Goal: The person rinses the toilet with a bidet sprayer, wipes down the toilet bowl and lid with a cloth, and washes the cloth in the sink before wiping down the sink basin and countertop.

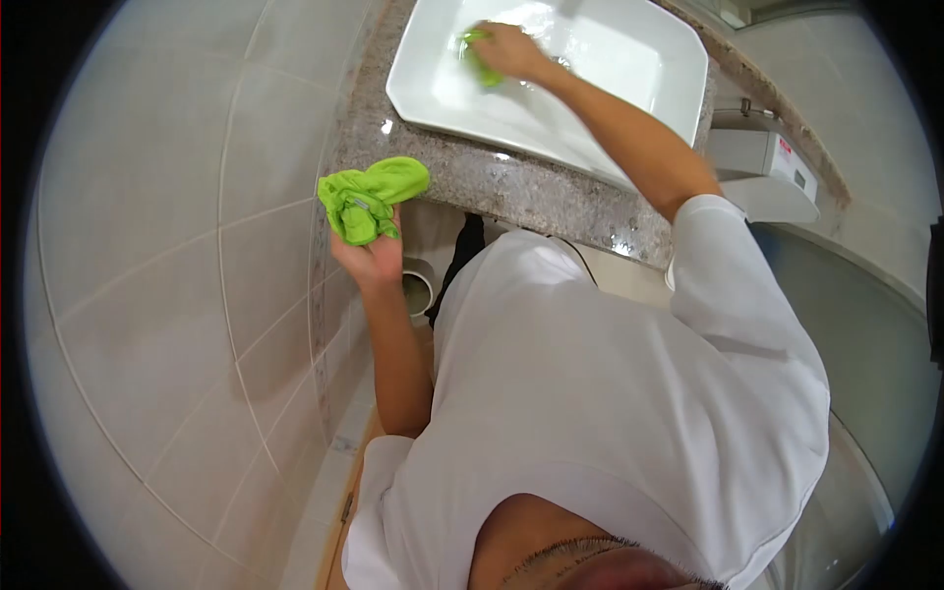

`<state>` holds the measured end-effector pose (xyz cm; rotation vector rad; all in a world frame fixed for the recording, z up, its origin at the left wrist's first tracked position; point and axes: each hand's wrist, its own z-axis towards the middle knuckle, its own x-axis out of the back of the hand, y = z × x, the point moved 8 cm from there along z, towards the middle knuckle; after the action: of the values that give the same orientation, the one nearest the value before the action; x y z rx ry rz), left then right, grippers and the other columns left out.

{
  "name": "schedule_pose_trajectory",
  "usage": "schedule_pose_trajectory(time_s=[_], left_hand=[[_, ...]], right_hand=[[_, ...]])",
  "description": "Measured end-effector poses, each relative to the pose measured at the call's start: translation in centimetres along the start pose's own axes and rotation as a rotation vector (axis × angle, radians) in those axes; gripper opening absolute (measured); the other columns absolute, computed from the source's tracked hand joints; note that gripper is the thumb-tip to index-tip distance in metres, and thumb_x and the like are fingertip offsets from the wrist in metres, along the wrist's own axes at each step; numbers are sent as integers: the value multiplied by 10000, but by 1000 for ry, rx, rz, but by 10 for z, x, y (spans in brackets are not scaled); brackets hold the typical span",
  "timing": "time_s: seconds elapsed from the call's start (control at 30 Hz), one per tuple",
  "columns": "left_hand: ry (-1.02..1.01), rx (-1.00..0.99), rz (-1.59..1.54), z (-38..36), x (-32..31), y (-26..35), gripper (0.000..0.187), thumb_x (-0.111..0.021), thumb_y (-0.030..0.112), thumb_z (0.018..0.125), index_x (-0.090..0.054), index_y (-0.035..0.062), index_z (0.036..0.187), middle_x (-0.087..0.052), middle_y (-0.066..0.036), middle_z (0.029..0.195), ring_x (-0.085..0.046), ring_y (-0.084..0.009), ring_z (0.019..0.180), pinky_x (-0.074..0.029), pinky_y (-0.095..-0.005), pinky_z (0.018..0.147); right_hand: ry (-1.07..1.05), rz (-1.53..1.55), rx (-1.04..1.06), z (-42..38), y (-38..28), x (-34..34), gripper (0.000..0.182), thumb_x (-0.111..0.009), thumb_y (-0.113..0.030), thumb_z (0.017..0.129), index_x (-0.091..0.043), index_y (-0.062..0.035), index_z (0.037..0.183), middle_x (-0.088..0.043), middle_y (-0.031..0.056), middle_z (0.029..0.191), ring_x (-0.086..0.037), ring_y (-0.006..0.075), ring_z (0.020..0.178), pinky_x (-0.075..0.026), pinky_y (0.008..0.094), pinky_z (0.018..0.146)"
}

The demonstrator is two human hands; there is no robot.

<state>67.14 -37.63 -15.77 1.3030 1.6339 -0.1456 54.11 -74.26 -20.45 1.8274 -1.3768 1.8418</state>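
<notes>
My left hand (370, 264) is closed around a bunched lime-green cloth (362, 202), held up beside the tiled wall in front of the counter edge. One soft end of the cloth flops to the right. Inside the white sink (551, 128), near its left side, my right hand (506, 49) presses a second green cloth (482, 67) against the basin. That hand is somewhat blurred, and its palm hides part of the cloth. Wet, shiny patches show on the basin floor around it.
A speckled stone counter (472, 182) surrounds the sink, with wet spots along its front edge. Pale tiles (147, 246) line the wall close on the left. A white box-shaped fixture (767, 162) stands to the right. Below the counter is a small round bin (418, 285).
</notes>
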Motion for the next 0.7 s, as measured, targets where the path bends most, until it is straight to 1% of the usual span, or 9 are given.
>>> schedule_pose_trajectory(time_s=[0.1, 0.2, 0.33, 0.4, 0.43, 0.53, 0.6, 0.67, 0.7], left_hand=[[54, -15, -8, -2, -10, 5, 419, -507, 326, 1021, -608, 97, 1357, -626, -103, 1367, -570, -327, 1279, -451, -556, 1073], [79, -12, -30, 1, -9, 4, 425, -506, 335, 1023, -605, 103, 1364, -617, -107, 1381, -562, -327, 1291, -439, -552, 1083], [28, 38, -37, -13, -37, 6, 456, -501, 357, 1037, -562, 99, 1408, -588, -118, 1419, -539, -336, 1316, -409, -561, 1107], [-43, 63, -14, -3, -39, -1, 470, -499, 364, 1042, -544, 90, 1421, -584, -119, 1421, -535, -340, 1319, -403, -574, 1109], [-118, 91, 14, 1, -41, -6, 484, -496, 371, 1048, -526, 81, 1435, -580, -120, 1423, -531, -345, 1321, -397, -587, 1110], [-117, 124, 123, 5, -45, -18, 428, -495, 270, 1063, -505, 68, 1440, -590, -140, 1389, -544, -311, 1309, -425, -535, 1108], [-138, 140, 221, 5, -57, -23, 402, -490, 223, 1068, -502, 64, 1437, -594, -144, 1374, -548, -296, 1306, -438, -509, 1106], [-331, 102, 360, 2, -93, -31, 381, -492, 158, 1063, -494, 39, 1425, -610, -130, 1336, -576, -263, 1271, -465, -450, 1092], [-349, 118, 371, 2, -109, -37, 381, -492, 158, 1063, -494, 39, 1425, -610, -130, 1336, -576, -263, 1271, -465, -450, 1092]], right_hand=[[21, 384, 144, -26, -107, -28, 484, -513, -383, 1012, -529, -47, 1360, -643, 276, 1171, -637, 433, 1083, -504, 504, 967], [-59, 303, 153, -74, -118, -43, 494, -456, -375, 1023, -499, -53, 1395, -605, 283, 1221, -614, 438, 1118, -478, 546, 992], [-348, 5, 225, -166, -59, 13, 450, -405, -366, 1059, -577, -84, 1365, -613, 185, 1298, -552, 362, 1237, -505, 512, 979], [-223, -61, 88, -185, 2, 10, 424, -426, -408, 1041, -632, -169, 1325, -673, 163, 1200, -646, 352, 1099, -526, 482, 949], [-430, -250, -115, -225, 38, 46, 408, -453, -402, 1020, -666, -165, 1275, -697, 174, 1143, -673, 383, 1015, -535, 473, 914], [-369, -137, -314, -266, 89, 83, 434, -486, -408, 997, -674, -87, 1222, -709, 187, 1139, -691, 336, 1020, -550, 430, 869], [-8, 682, -573, -285, 108, 104, 475, -481, -445, 1002, -660, -51, 1197, -714, 184, 1160, -702, 291, 1027, -564, 423, 867], [295, 1396, -587, -297, 87, 106, 455, -464, -465, 1033, -626, -66, 1182, -676, 194, 1267, -679, 281, 1120, -572, 444, 911], [259, 1626, -468, -287, 64, 107, 413, -469, -457, 1044, -605, -86, 1165, -617, 211, 1359, -639, 330, 1193, -572, 457, 917]])
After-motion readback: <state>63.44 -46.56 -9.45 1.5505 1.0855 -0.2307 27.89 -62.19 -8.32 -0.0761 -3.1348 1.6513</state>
